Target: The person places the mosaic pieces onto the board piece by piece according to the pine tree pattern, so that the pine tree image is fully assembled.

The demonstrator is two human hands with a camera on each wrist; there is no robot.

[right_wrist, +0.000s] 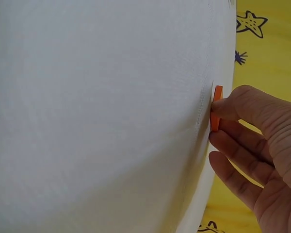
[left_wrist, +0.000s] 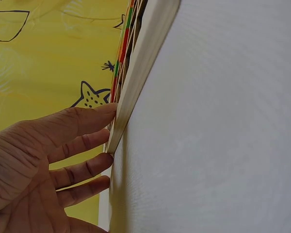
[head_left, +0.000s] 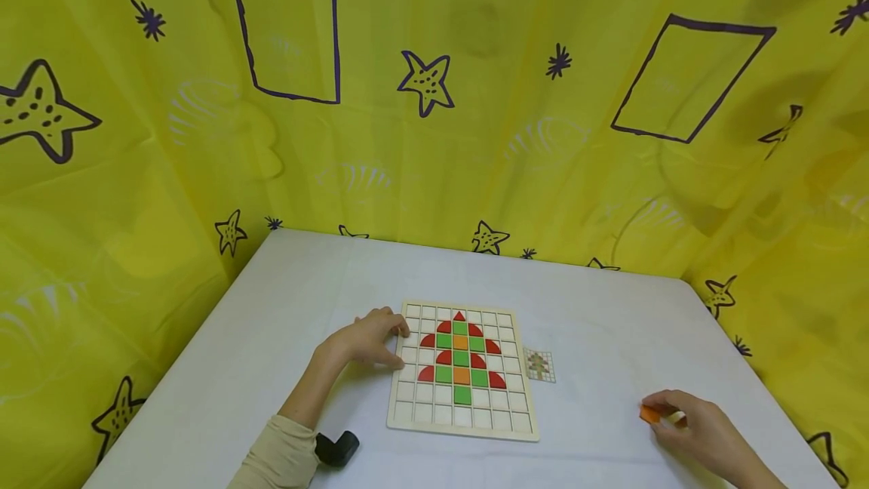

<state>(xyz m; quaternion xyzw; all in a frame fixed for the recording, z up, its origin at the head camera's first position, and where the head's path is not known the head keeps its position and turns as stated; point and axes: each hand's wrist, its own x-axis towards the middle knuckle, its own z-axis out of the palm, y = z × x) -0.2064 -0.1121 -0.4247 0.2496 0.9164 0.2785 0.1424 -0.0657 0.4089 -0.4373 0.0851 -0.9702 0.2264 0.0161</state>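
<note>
A pale wooden board (head_left: pixel 424 415) with a grid of square cells lies on the table. Red, green and orange tiles on it form a tree shape, with a red triangle (head_left: pixel 459 316) at the top. My left hand (head_left: pixel 372 336) rests at the board's left edge, thumb and fingertips touching the rim, fingers loosely bent; the left wrist view shows the hand (left_wrist: pixel 53 160) against that rim. Off to the right, my right hand (head_left: pixel 702 429) pinches an orange tile (right_wrist: pixel 216 114) between thumb and fingers, at the table surface. A pale bit (head_left: pixel 677 416) under that hand is too small to identify.
A small card (head_left: pixel 540 365) with a gridded tree picture lies just right of the board. A black device (head_left: pixel 336 449) sits by the left sleeve. The white-covered table (head_left: pixel 597 338) meets a yellow patterned curtain (head_left: pixel 475 157) at the back and sides.
</note>
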